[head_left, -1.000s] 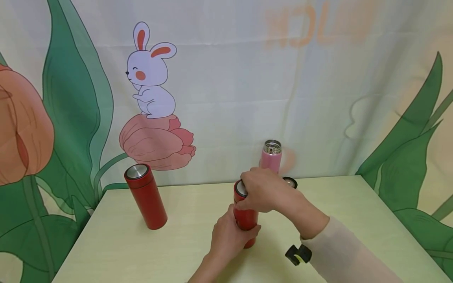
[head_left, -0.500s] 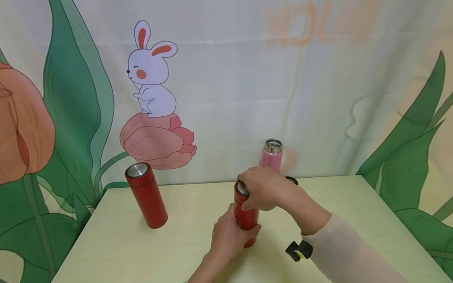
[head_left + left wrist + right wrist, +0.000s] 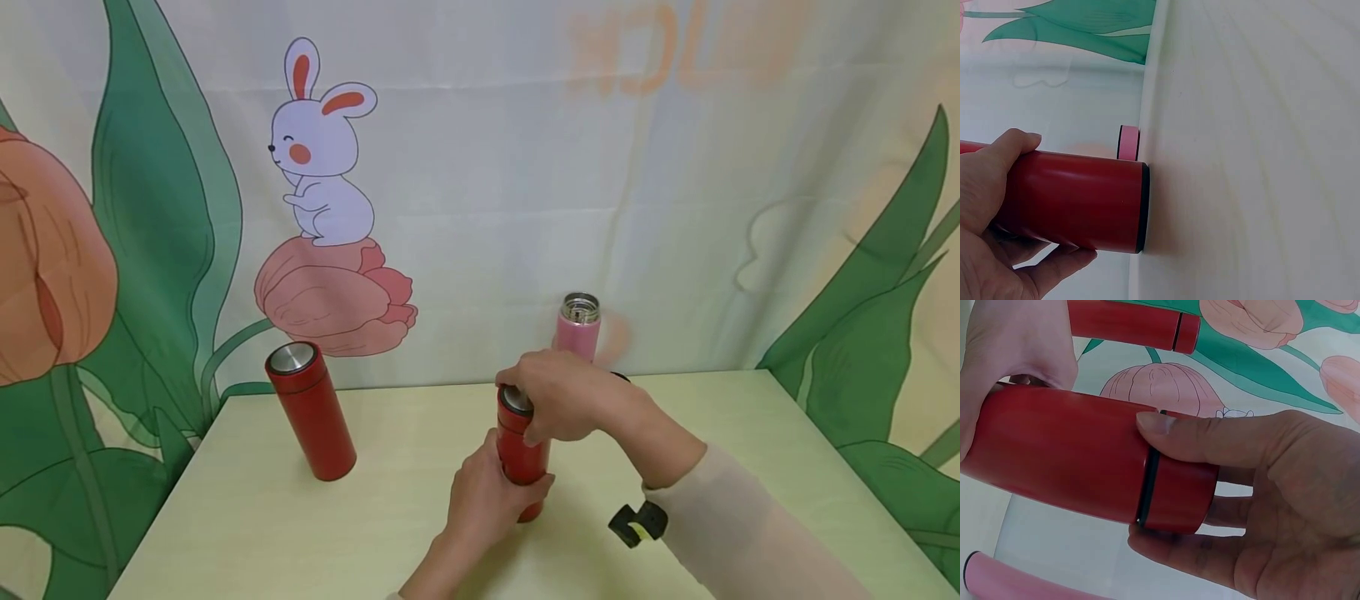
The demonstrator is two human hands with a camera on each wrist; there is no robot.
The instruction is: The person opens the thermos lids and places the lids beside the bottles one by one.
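Note:
A red thermos point(image 3: 522, 460) with a silver-topped lid point(image 3: 516, 400) stands upright on the table. Around its body my left hand point(image 3: 483, 496) is wrapped; in the left wrist view its black-edged base point(image 3: 1143, 209) meets the tabletop. From above, my right hand point(image 3: 566, 398) grips the lid. A black ring point(image 3: 1149, 478) shows between lid and body in the right wrist view, with my right thumb lying across that seam. Behind my right hand is a pink thermos point(image 3: 577, 335) with its mouth uncovered, its lower part hidden.
A second red thermos point(image 3: 313, 417), lid on, stands at the table's left. A pink lid point(image 3: 1129, 143) lies near the back edge, mostly hidden by my right hand in the head view. Behind the table point(image 3: 247, 517) hangs a printed cloth point(image 3: 465, 167).
My right hand has turned around the lid, its fingers shifting left along the rim and its thumb right. The left hand keeps its hold on the body. The head view has tilted slightly.

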